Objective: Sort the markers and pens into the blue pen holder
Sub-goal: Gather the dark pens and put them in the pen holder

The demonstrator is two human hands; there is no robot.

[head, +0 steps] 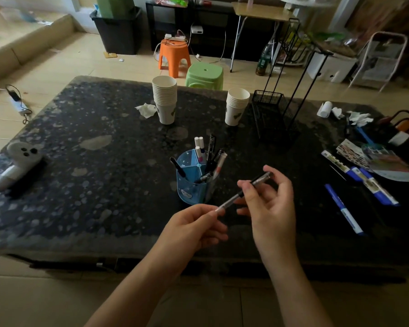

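Observation:
A blue pen holder (190,188) stands near the middle of the dark table, with several pens and white markers upright in its compartments. Just in front of it, both my hands hold one slim pen (232,199) with a clear barrel and a black grip. My left hand (194,228) pinches its lower end, and my right hand (270,204) grips its upper part between thumb and fingers. The pen hangs above the table, slanting up to the right. Three blue markers (344,212) lie loose on the table to the right.
Two stacks of paper cups (165,100) stand behind the holder, with a black wire rack (269,114) to their right. Crumpled tissues, cards and a fan lie at the far right. A white ghost-shaped object (21,159) lies at the left edge. Stools stand beyond the table.

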